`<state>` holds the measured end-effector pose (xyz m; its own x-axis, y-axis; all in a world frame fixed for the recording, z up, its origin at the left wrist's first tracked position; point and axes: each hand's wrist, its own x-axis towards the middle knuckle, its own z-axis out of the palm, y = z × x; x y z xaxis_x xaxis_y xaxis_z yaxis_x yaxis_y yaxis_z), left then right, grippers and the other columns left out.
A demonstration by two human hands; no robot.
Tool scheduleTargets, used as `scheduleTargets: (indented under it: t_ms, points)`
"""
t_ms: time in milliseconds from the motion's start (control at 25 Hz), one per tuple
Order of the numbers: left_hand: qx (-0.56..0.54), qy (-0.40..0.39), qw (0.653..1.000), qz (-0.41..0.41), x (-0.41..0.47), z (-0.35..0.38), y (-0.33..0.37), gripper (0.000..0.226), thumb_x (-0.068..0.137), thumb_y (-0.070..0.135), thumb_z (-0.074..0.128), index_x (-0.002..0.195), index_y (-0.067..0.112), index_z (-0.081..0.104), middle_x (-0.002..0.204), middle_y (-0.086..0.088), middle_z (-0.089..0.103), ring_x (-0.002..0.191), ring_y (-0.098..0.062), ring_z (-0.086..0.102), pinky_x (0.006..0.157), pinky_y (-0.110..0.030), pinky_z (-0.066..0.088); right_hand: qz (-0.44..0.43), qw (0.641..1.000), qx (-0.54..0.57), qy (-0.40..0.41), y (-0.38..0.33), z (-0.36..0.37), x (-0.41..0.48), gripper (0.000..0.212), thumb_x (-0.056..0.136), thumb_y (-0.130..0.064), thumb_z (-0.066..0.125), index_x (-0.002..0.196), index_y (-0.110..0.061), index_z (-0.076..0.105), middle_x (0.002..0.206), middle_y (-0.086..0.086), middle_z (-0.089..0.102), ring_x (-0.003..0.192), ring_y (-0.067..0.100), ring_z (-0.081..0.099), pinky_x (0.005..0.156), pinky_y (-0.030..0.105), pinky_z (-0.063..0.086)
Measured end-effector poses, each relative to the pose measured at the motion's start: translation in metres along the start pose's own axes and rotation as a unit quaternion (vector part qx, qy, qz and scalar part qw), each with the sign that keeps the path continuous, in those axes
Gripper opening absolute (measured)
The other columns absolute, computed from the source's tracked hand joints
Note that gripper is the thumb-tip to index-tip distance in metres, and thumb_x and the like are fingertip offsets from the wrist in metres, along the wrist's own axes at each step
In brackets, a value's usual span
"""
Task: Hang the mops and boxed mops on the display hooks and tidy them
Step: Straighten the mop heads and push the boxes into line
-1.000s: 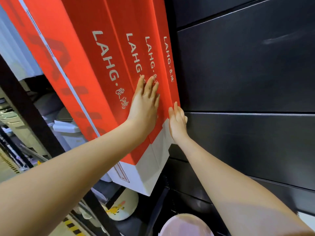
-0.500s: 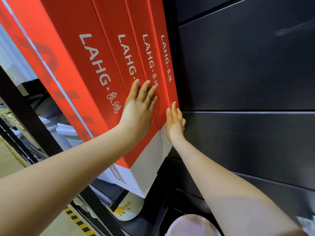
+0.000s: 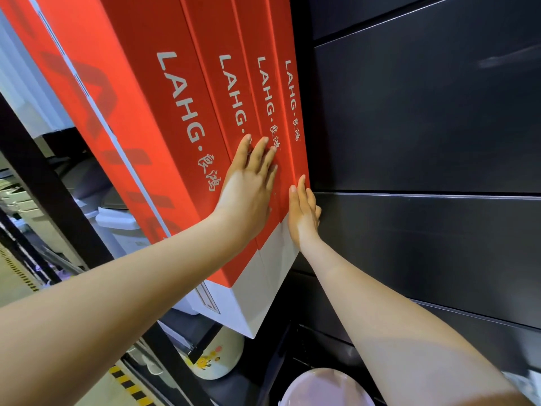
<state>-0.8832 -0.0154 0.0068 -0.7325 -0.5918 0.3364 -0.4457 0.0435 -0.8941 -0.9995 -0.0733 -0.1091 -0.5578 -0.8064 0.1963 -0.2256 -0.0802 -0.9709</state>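
Four red LAHG boxed mops in row just left of dark wall panel; hooks unseen. Left hand flat on fronts, right hand flat on panel-side edge; both grips apart, clamping nothing. Likely hung; tidying in hand.

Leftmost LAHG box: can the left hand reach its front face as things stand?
Probably yes. The left hand lies flat on the neighbouring red boxes, and the leftmost LAHG box sits right beside it, its face bare, nothing between.

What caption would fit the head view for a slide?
Left hand lies flat on the red boxed mops; right hand touches their edge beside the dark wall.
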Motion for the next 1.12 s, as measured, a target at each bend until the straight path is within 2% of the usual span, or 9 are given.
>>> scheduleTargets:
  t_ms: [160,360,840,1120]
  points:
    - [-0.001,-0.003,1.000,0.003,0.000,-0.006,0.001,0.077,0.098,0.057,0.021,0.155,0.010,-0.001,0.161,-0.018,-0.008,0.148,-0.037,-0.012,0.114,-0.057,-0.012,0.019,1.000,0.002,-0.014,-0.008,-0.004,-0.002,0.054,0.100,-0.058,0.014,0.152,-0.043,0.007,0.162,-0.008,0.011,0.148,0.026,0.006,0.118,0.051,0.006]
    - [0.003,-0.010,1.000,0.002,-0.001,-0.010,0.004,0.077,0.098,0.056,0.021,0.154,0.010,-0.003,0.161,-0.018,-0.010,0.148,-0.037,-0.012,0.114,-0.057,-0.012,0.003,1.000,-0.010,0.011,-0.009,-0.019,-0.011,0.056,0.100,-0.057,0.017,0.152,-0.036,0.021,0.161,-0.004,0.019,0.145,0.026,0.014,0.119,0.052,0.013]
    - [0.002,-0.017,1.000,-0.003,-0.003,-0.012,0.003,0.075,0.099,0.056,0.023,0.155,0.012,0.000,0.162,-0.016,-0.007,0.149,-0.035,-0.010,0.116,-0.056,-0.009,0.007,0.998,-0.062,0.018,-0.005,-0.044,-0.038,0.059,0.101,-0.056,0.015,0.154,-0.030,0.015,0.161,-0.003,0.016,0.148,0.029,0.010,0.117,0.052,0.012]
    - [-0.003,-0.022,1.000,-0.009,-0.005,-0.010,0.001,0.076,0.097,0.058,0.024,0.155,0.013,0.002,0.162,-0.015,-0.007,0.149,-0.035,-0.010,0.116,-0.055,-0.009,0.007,0.996,-0.077,0.033,-0.004,-0.050,-0.049,0.059,0.101,-0.055,0.016,0.154,-0.029,0.016,0.160,-0.001,0.020,0.146,0.028,0.016,0.116,0.051,0.016]
